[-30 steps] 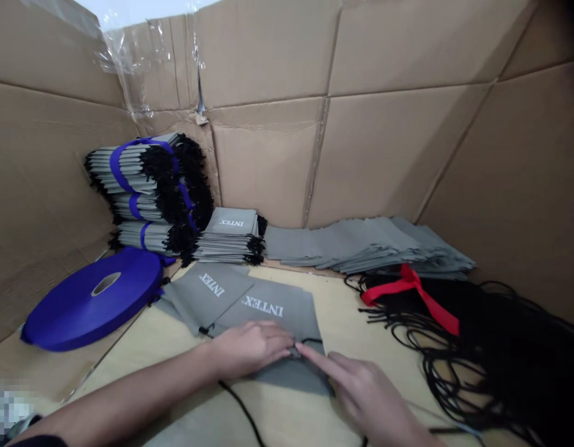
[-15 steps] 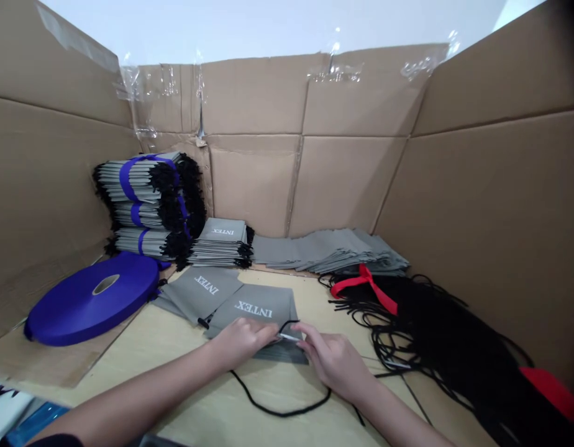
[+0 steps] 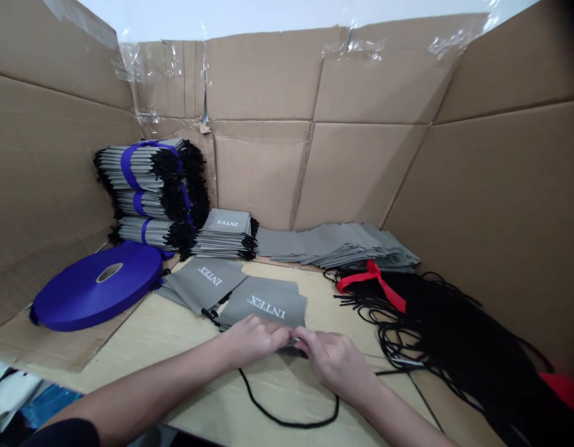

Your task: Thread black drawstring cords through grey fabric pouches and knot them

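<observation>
Two bare hands, your left hand (image 3: 254,340) and your right hand (image 3: 333,363), meet over the near edge of a grey drawstring bag (image 3: 263,308) printed INTEX, which lies flat on a pale wooden tabletop (image 3: 128,347). Your fingers are curled in and bunched together, not spread, and a small silvery piece (image 3: 295,341) glints where your fingertips meet; you can't tell from this view which hand is gripping it. A black cord (image 3: 287,417) drops from beneath your hands and curves in a loop across the wood towards you. Just beyond your bag, and overlapping nothing of it that you can make out, a second INTEX bag (image 3: 203,282) lies at an angle. Farther off stands a short stack of folded grey bags (image 3: 224,234), with a long fanned row of grey bags (image 3: 333,245) to its right. To the left rise bundles of bags (image 3: 142,186) with black cord ends, tied with blue straps, beside a flat roll of blue ribbon (image 3: 97,285). On your right lies a heap of black cords (image 3: 436,329) tied with a red ribbon (image 3: 373,279). Cardboard walls (image 3: 268,174) surround the whole setup.
</observation>
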Available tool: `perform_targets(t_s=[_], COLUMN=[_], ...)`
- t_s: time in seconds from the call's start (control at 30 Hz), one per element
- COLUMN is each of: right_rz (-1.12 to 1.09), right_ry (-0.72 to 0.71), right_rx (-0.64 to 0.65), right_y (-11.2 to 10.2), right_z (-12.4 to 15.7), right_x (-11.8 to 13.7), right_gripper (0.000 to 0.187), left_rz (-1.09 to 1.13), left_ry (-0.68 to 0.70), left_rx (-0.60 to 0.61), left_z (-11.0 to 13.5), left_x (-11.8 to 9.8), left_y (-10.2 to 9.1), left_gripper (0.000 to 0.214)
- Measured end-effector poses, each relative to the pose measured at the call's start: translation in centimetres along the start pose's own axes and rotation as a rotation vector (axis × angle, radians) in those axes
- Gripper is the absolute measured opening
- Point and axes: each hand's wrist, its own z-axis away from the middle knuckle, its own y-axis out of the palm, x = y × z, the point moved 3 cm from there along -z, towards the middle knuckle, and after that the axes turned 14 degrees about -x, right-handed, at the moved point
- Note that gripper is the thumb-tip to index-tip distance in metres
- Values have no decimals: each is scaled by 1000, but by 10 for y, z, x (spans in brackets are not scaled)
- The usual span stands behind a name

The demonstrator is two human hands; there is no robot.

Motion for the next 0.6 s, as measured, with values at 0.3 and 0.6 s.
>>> perform_targets(t_s=[0.3,0.6], right_rz=[283,216], right_ry=[29,-40], right_rx=[150,286], right_y=[-31,-11], right_z=[9,1], right_x=[-65,-33], right_gripper=[21,10], left_rz=[37,-42], left_ry=[-253,-73], left_rx=[-140,-21], left_z=[-5,-15], left_x=[27,2], left_y=[-13,-5], left_gripper=[24,23])
